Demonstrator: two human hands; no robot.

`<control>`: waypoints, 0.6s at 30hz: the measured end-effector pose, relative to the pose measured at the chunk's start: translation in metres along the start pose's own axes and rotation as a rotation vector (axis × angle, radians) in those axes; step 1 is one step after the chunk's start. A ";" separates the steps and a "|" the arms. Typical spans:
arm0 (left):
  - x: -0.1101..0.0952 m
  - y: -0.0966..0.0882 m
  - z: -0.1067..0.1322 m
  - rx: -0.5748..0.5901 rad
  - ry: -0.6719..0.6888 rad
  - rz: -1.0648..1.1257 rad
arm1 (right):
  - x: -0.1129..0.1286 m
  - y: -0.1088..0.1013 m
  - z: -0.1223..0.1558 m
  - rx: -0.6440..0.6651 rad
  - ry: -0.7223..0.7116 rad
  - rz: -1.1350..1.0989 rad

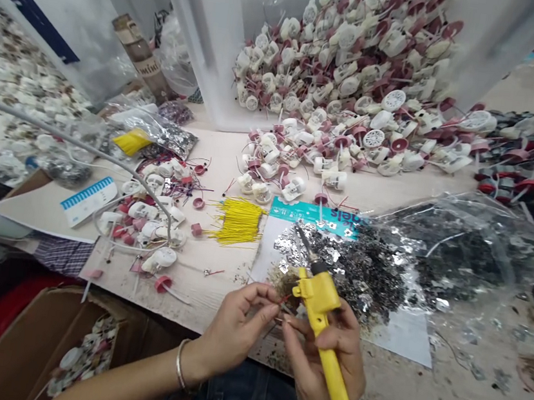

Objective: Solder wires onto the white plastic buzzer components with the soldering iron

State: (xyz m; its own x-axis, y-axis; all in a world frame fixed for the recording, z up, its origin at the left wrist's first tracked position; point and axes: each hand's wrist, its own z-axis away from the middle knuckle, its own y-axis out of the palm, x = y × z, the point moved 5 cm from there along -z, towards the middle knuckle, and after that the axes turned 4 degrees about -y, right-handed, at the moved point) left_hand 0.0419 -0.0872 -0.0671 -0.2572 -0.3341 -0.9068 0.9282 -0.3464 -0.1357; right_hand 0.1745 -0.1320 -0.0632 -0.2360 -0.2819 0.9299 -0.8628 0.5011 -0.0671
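Observation:
My left hand (236, 326), wearing a bracelet, is closed with thumb and fingertips pinching a thin red wire (284, 299). My right hand (349, 356) grips a yellow soldering iron (326, 298) between its fingers; the iron's dark tip points up and away, over a pile of small shiny metal pieces (361, 263). The right thumb and index fingertips meet close to the left fingertips, where the small work between them is partly hidden. Beyond my left hand lies a bundle of yellow wires (237, 222), apart from both hands.
A big heap of white and pink plastic parts (341, 73) spills from a translucent bin (217, 83). More parts (149, 211) lie at left beside a curved grey cable (121, 159). A plastic bag (470, 251) of dark pieces sits right. A cardboard box (35, 340) stands below the table's left edge.

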 end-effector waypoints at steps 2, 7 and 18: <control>0.001 0.004 -0.005 0.086 -0.062 0.138 | -0.006 -0.005 -0.001 -0.049 0.047 0.045; -0.012 -0.007 -0.011 0.019 0.005 -0.118 | 0.000 -0.016 -0.012 -0.022 -0.291 0.366; -0.021 0.009 0.003 -0.024 0.306 -0.673 | 0.012 -0.054 0.000 0.066 -0.340 0.365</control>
State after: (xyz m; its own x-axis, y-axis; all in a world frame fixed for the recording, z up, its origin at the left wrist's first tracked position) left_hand 0.0550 -0.0865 -0.0481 -0.6896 0.2048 -0.6947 0.6027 -0.3696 -0.7072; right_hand 0.2183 -0.1628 -0.0481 -0.6507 -0.3540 0.6717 -0.7205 0.5672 -0.3990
